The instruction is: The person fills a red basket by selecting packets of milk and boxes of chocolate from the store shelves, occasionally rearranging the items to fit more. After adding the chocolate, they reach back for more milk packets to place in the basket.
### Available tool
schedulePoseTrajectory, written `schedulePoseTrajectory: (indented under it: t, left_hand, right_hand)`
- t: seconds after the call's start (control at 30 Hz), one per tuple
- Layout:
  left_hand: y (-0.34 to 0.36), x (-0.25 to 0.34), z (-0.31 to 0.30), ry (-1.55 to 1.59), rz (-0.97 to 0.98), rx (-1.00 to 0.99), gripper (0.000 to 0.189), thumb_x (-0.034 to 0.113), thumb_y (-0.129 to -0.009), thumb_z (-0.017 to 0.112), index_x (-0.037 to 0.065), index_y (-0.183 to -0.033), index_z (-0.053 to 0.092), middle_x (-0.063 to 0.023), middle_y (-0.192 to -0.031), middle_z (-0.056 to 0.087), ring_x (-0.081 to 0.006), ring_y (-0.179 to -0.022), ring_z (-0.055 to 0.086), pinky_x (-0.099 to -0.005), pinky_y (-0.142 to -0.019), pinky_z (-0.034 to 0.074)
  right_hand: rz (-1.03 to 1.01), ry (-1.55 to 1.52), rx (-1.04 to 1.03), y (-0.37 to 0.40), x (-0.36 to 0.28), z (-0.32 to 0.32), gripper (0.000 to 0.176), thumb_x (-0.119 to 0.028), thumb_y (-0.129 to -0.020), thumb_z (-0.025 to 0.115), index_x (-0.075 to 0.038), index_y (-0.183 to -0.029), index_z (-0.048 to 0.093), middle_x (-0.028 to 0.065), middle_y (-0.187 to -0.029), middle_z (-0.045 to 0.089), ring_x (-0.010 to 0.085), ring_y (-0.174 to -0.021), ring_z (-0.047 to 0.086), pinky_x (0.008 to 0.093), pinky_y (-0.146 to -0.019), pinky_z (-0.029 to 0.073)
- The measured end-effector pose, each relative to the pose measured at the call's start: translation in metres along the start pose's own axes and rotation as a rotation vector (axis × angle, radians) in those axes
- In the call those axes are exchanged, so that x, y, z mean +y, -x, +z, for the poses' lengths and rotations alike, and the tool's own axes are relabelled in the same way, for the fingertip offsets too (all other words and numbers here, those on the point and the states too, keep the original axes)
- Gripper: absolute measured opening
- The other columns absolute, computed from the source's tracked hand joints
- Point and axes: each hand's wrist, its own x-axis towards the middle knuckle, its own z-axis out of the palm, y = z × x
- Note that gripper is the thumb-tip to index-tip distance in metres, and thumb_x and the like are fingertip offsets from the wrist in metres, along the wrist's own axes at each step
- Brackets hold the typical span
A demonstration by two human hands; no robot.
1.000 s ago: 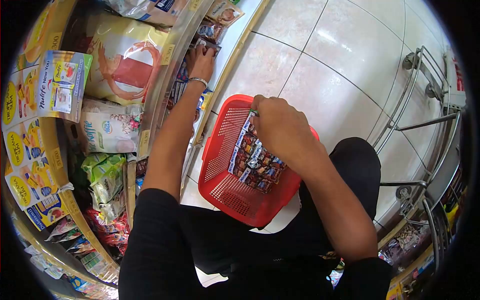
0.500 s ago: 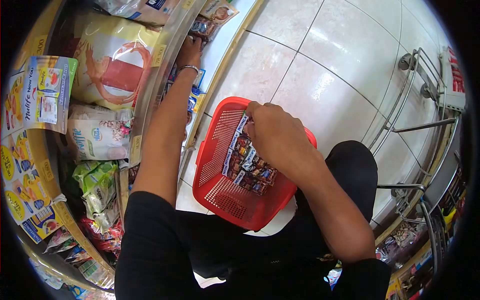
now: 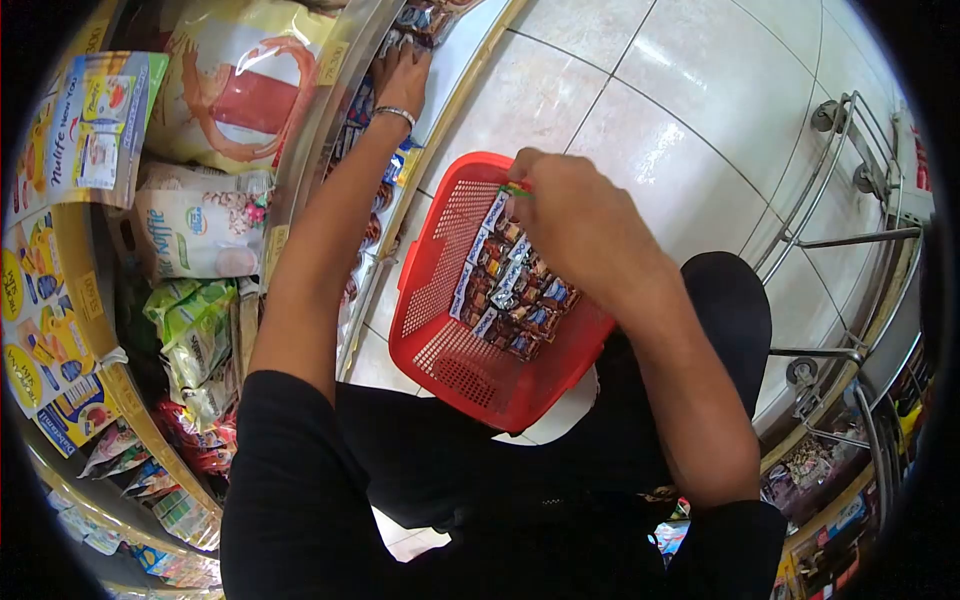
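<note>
My left hand (image 3: 403, 80) reaches along the low white shelf at the upper left, fingers stretched and slightly apart, touching brown and silver packets (image 3: 425, 22). A beaded bracelet circles that wrist. At the far rim of a red plastic basket (image 3: 408, 300), my right hand (image 3: 585, 210) is closed with its fingers curled. Whether it grips the rim or a packet end is hidden. Strips of small brown sachets (image 3: 510, 290) with white and blue tops lie in the basket, partly beneath my right hand. A green bit shows by its thumb.
Shelves on the left hold a large yellow bag (image 3: 235, 90), a white coffee bag (image 3: 205, 225) and green packs (image 3: 190, 325). A shelf edge (image 3: 455, 105) borders the tiled floor (image 3: 680, 130). A metal rack with wheels (image 3: 815, 240) stands at right.
The view has shifted, so the shelves and basket sit higher in the picture. My left hand's fingers now lie more stretched over the packets. My right hand stays at the basket's far rim.
</note>
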Motion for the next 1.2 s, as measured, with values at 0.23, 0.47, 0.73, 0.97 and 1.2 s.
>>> schedulePoseTrajectory:
  t: [0.23, 0.47, 0.73, 0.97, 1.2]
  left_hand:
    - [0.019, 0.012, -0.088, 0.875, -0.121, -0.003, 0.014, 0.016, -0.091, 0.060, 0.006, -0.101, 0.063, -0.0107, -0.094, 0.067, -0.0250, -0.086, 0.064, -0.0375, -0.077, 0.050]
    - [0.159, 0.117, -0.178, 1.218, -0.088, -0.358, 0.015, 0.010, -0.085, 0.070, 0.002, -0.097, 0.065, -0.0138, -0.089, 0.068, -0.0258, -0.078, 0.066, -0.0355, -0.071, 0.053]
    - [0.057, 0.039, -0.110, 1.138, -0.620, 0.220, 0.010, 0.010, -0.089, 0.063, 0.002, -0.095, 0.065, -0.0117, -0.080, 0.068, -0.0202, -0.070, 0.065, -0.0325, -0.065, 0.052]
    - [0.000, 0.007, -0.011, 0.834, -0.218, -0.300, 0.045, -0.001, -0.076, 0.063, 0.013, -0.118, 0.059, -0.0189, -0.128, 0.052, -0.0354, -0.116, 0.055, -0.0418, -0.100, 0.045]
    - [0.014, 0.002, 0.001, 0.783, -0.076, -0.289, 0.034, 0.009, -0.081, 0.066, 0.008, -0.115, 0.060, -0.0204, -0.111, 0.057, -0.0372, -0.112, 0.056, -0.0425, -0.099, 0.046]
  right_hand:
    - [0.064, 0.004, 0.048, 0.004, 0.006, -0.018, 0.025, -0.018, -0.093, 0.057, 0.000, -0.109, 0.063, 0.0228, -0.091, 0.069, 0.0392, -0.087, 0.067, 0.0447, -0.078, 0.052]
    - [0.017, -0.063, 0.049, -0.019, 0.024, -0.011, 0.025, -0.015, -0.092, 0.057, -0.001, -0.112, 0.063, 0.0220, -0.091, 0.069, 0.0359, -0.088, 0.068, 0.0427, -0.078, 0.052]
    - [0.092, -0.110, -0.103, -0.037, 0.024, -0.003, 0.023, -0.024, -0.092, 0.058, -0.009, -0.108, 0.065, 0.0216, -0.105, 0.068, 0.0394, -0.100, 0.065, 0.0469, -0.088, 0.051]
    - [-0.014, -0.119, -0.040, -0.032, 0.042, 0.007, 0.019, -0.010, -0.090, 0.059, -0.002, -0.106, 0.065, 0.0237, -0.086, 0.069, 0.0361, -0.084, 0.069, 0.0417, -0.076, 0.053]
    - [-0.017, -0.062, -0.148, -0.040, 0.047, 0.018, 0.022, -0.016, -0.089, 0.059, -0.004, -0.106, 0.068, 0.0202, -0.087, 0.071, 0.0313, -0.085, 0.070, 0.0392, -0.078, 0.054]
